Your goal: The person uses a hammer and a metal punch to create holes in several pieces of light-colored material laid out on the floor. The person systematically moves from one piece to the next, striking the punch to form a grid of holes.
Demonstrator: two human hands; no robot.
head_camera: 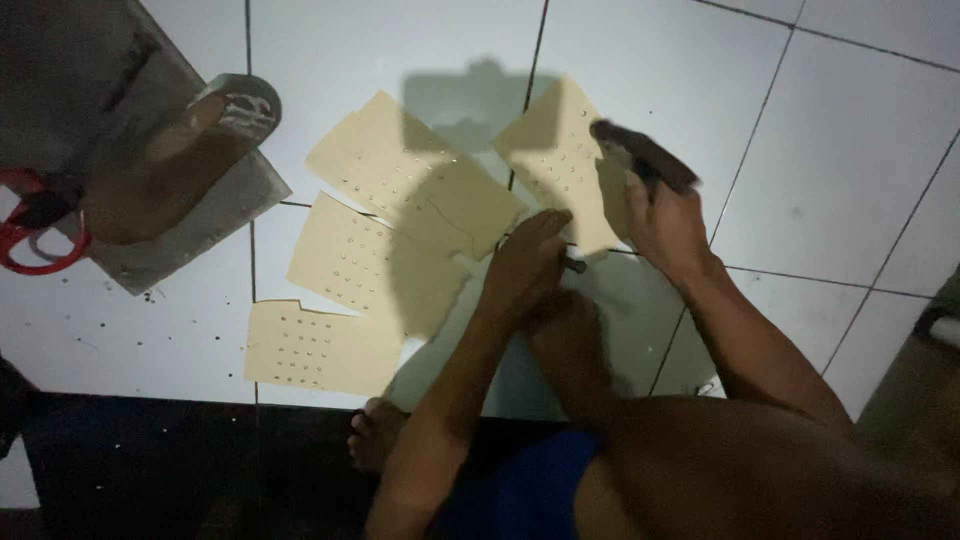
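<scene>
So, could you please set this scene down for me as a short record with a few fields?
Setting: white tiled floor, dim light
Left hand: holds a small punch down at the edge of a tan piece
Right hand: raised, gripping a dark hammer
Work pieces: four tan perforated sheets, flat on the floor, overlapping
Nearby: a foot in a sandal on a grey slab, red scissor handles at left

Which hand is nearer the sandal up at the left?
Left. The left hand is below and right of the sandal, across the tan sheets; the right hand is farther right.
</scene>
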